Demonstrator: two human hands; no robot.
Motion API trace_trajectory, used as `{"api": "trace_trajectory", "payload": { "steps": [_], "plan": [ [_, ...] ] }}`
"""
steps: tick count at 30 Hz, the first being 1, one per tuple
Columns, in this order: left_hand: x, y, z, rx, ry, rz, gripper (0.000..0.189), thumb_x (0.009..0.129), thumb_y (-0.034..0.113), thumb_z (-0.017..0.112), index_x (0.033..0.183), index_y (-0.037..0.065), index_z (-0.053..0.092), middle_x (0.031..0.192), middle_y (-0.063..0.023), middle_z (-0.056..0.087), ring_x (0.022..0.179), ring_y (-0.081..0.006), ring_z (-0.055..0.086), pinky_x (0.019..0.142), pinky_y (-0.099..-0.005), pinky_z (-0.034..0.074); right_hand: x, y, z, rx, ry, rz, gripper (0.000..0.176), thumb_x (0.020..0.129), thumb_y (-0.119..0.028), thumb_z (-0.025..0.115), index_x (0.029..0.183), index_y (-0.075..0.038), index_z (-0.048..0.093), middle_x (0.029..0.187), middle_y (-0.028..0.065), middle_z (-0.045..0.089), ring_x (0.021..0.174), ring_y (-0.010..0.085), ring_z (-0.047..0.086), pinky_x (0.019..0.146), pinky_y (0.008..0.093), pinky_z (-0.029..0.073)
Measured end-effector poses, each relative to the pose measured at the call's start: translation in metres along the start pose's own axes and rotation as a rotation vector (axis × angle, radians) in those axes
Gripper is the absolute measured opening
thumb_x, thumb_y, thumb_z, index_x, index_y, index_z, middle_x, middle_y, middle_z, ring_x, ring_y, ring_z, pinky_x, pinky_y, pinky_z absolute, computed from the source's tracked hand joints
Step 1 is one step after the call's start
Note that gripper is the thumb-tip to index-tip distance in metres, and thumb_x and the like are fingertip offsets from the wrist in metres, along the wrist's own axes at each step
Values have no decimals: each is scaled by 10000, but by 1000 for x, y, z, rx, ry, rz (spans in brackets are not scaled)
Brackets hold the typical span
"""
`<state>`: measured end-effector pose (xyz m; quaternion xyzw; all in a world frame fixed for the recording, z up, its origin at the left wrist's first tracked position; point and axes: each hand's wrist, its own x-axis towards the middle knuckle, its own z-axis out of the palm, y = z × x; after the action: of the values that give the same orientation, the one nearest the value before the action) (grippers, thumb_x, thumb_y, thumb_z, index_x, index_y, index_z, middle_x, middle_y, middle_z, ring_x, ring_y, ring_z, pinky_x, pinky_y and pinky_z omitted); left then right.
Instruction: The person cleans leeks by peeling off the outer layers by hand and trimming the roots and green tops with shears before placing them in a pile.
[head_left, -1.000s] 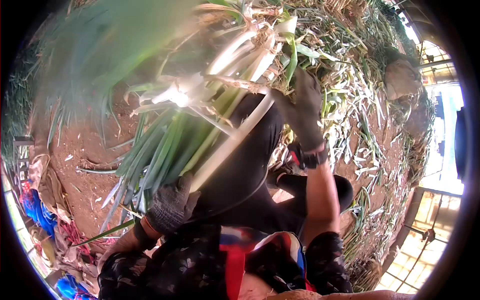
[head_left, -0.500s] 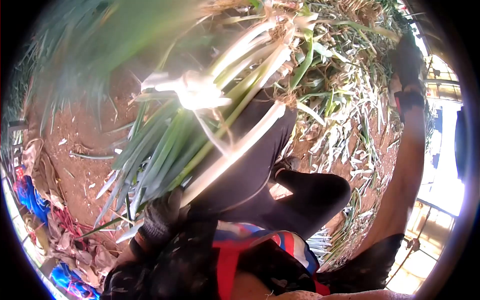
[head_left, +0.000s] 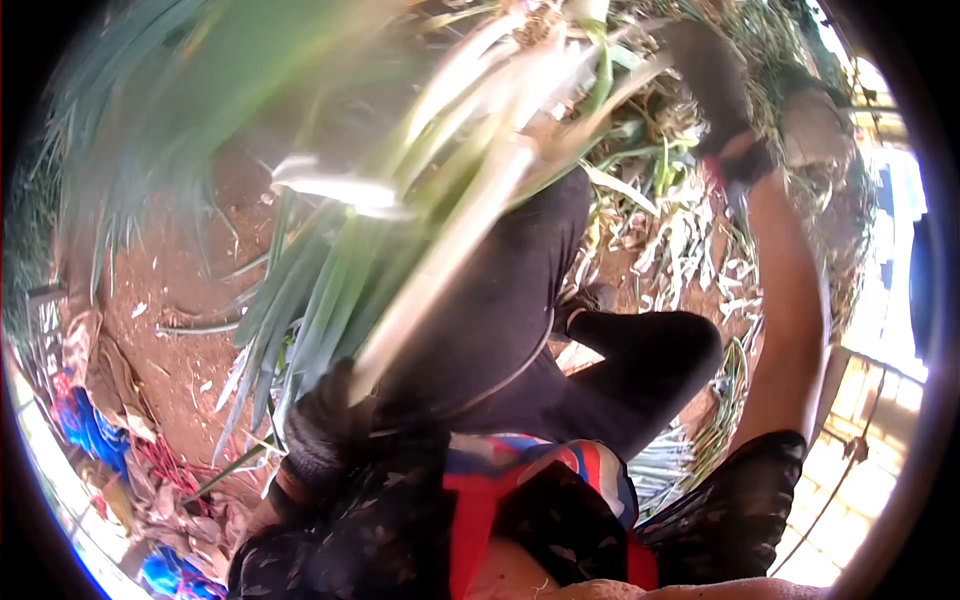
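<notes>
Right hand [head_left: 712,72] swung inward, grip unclear; left hand [head_left: 325,428] clasps the onion bunch [head_left: 345,290] at its leafy end.

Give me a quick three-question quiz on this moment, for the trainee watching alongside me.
1. True or false: the left hand grips the bundle of green onions.
2. Where is the right hand? A) resting on a knee; B) stretched forward, above the scattered onion stalks on the ground; C) closed on the bundle.
3. What covers both hands?
Key: 1 true; 2 B; 3 dark gloves.
</notes>
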<state>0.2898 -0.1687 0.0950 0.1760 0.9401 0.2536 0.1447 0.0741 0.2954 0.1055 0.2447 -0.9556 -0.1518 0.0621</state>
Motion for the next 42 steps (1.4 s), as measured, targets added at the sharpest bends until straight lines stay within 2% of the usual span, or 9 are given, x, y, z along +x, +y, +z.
{"api": "trace_trajectory", "payload": {
  "steps": [5,12,14,15,21,32,36,40,42],
  "plan": [
    [3,-5,-23,-13,64,82,420,857,97,608,1240,-26,489,901,-246,645,764,-421,657,638,-473,526,-82,109,-26,-112,-77,356,485,785,-153,671,1208,5,497,1183,167,515,1078,315,490,955,431,413],
    [36,28,-20,-52,-53,292,412,858,94,613,1236,-21,497,747,-227,627,643,-413,620,560,-489,482,-155,-27,-81,15,393,257,763,731,-47,688,1428,7,381,1447,185,426,1365,348,390,1138,427,346],
    [47,46,-24,-22,-149,381,415,850,161,661,1201,-23,536,779,-232,628,614,-416,595,558,-499,460,-157,-86,-89,134,354,253,634,736,-102,667,1317,4,435,1315,163,472,1249,332,448,1055,421,383],
    [51,33,-16,291,-77,810,443,835,219,705,1185,-16,569,807,-236,627,615,-417,590,573,-505,463,-158,-115,-90,197,315,254,573,738,-129,656,1261,2,462,1249,152,495,1191,324,476,1014,419,402],
    [63,48,-34,286,-246,590,490,772,240,735,1156,-25,587,829,-189,638,717,-377,615,678,-463,496,-204,-213,-130,492,-22,376,339,753,-294,592,929,-6,624,853,85,633,845,276,647,766,403,514],
    [108,134,27,79,-234,861,563,753,293,746,1191,-16,575,843,-167,660,742,-327,638,714,-440,505,-538,-335,-154,-254,792,1695,119,775,-117,795,851,-87,709,731,58,693,632,152,653,538,282,530],
    [113,155,58,93,-289,904,596,748,315,749,1209,-14,565,864,-170,666,752,-324,643,723,-437,508,-632,-469,-216,-895,-336,2389,191,805,-239,760,709,-94,681,675,66,648,564,160,629,537,272,506],
    [124,164,76,127,-291,902,629,743,337,752,1227,-12,555,885,-172,673,763,-321,647,733,-434,512,-680,-602,-245,-1057,354,2784,371,732,-382,744,837,-29,703,683,164,665,666,302,654,648,401,501],
    [135,161,82,146,-273,888,645,741,348,754,1236,-11,550,896,-173,676,768,-320,650,738,-433,514,-699,-663,-247,-878,61,3157,505,762,-478,674,924,-2,713,875,224,703,873,391,678,762,449,516]
  ]
}}
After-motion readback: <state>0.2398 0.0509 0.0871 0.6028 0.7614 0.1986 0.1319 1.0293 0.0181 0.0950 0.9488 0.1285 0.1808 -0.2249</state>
